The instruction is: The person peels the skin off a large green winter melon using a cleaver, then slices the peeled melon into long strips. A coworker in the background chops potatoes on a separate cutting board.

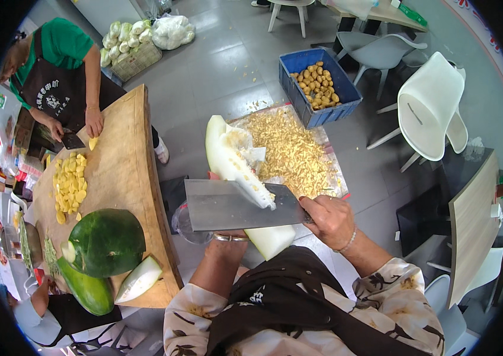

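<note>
My right hand (331, 220) grips the handle of a broad cleaver (229, 209), held across a long wedge of winter melon (218, 149). A strip of white seedy pith (256, 189) lies over the blade, partly cut from the wedge. Below the blade the wedge's pale lower end (273, 240) shows near my apron. My left hand (232, 232) holds the wedge from the left and underneath; the blade hides most of its fingers. The wedge is in the air, above the floor.
To the left, a wooden table (118, 147) bears potato pieces (70, 182), a large cut winter melon (107, 242) and a green gourd (87, 285). A co-worker's hand (94, 122) steadies potato there. Yellow cut pieces (296, 151) cover a floor sheet beside a blue potato crate (331, 118).
</note>
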Demonstrator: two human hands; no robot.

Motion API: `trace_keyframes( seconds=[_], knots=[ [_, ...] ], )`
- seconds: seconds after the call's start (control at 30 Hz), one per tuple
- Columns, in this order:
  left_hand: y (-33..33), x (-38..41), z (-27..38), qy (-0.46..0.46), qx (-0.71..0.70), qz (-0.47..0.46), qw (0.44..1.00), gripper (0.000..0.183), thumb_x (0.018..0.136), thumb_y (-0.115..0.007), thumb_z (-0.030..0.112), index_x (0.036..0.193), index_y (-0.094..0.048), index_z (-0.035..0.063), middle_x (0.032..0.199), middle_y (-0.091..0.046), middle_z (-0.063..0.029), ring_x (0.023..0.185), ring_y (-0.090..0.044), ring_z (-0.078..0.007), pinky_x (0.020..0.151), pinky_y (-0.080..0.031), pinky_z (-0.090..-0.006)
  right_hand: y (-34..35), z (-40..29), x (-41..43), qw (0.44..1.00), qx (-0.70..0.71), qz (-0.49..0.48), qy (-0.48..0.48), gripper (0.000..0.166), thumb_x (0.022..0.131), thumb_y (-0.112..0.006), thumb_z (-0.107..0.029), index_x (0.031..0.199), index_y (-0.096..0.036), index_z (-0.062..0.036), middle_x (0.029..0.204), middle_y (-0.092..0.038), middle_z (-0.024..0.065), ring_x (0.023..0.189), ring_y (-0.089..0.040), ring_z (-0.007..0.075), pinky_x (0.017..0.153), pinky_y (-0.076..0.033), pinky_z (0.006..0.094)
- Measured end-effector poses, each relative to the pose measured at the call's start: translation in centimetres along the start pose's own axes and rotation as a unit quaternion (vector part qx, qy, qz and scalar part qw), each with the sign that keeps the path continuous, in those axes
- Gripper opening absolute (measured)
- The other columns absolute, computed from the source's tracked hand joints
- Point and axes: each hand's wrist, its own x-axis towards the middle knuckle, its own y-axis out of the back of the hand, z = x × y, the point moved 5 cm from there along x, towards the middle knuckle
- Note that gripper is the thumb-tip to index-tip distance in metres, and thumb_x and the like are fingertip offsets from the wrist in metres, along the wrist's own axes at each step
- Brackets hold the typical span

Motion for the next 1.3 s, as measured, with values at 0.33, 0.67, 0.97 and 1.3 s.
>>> trace_keyframes(
  seconds=[0.33, 0.67, 0.97, 1.3],
  knots=[
    [-0.8, -1.1, -1.8, 0.004, -0.035, 0.08, 0.996, 0.052, 0.09, -0.045, 0.049, 0.122, -0.049, 0.0075, 0.106, -0.061, -0.0156, 0.084, -0.064, -0.0265, 0.068, -0.056, -0.0411, -1.0, 0.3, 0.7, 0.999, -0.01, 0.027, -0.017, 0.042, 0.057, -0.075, -0.013, 0.095, -0.059, -0.0046, 0.064, -0.048, 0.0072, 0.056, -0.055, 0.0246, 0.05, -0.043, 0.0357],
    [-1.2, -0.2, -2.4, -0.016, -0.033, 0.007, 0.999, 0.046, 0.088, -0.049, 0.045, 0.113, -0.053, 0.0074, 0.101, -0.061, -0.0101, 0.089, -0.062, -0.0268, 0.077, -0.052, -0.0407, -2.2, 0.8, 1.6, 0.998, 0.018, 0.051, -0.028, 0.032, 0.065, -0.07, -0.011, 0.093, -0.058, -0.0035, 0.065, -0.049, 0.009, 0.057, -0.055, 0.0258, 0.05, -0.044, 0.0359],
    [-2.0, -0.1, -3.0, -0.016, -0.028, 0.047, 0.998, 0.045, 0.093, -0.04, 0.044, 0.118, -0.049, 0.007, 0.101, -0.06, -0.0092, 0.091, -0.061, -0.0252, 0.079, -0.051, -0.0381, -3.4, 0.4, 2.5, 0.993, 0.06, 0.086, -0.058, 0.023, 0.071, -0.064, -0.012, 0.092, -0.057, -0.0041, 0.064, -0.048, 0.0089, 0.057, -0.055, 0.0254, 0.051, -0.045, 0.0359],
    [-2.9, -0.9, -2.4, -0.013, 0.019, 0.078, 0.997, 0.05, 0.096, -0.031, 0.046, 0.123, -0.045, 0.0062, 0.112, -0.057, -0.0114, 0.094, -0.06, -0.0256, 0.081, -0.05, -0.0379, -5.3, 1.9, 2.4, 0.977, 0.146, 0.075, -0.135, 0.029, 0.073, -0.065, -0.006, 0.1, -0.057, -0.0027, 0.076, -0.058, 0.0124, 0.066, -0.06, 0.0286, 0.056, -0.048, 0.0358]
  ],
)
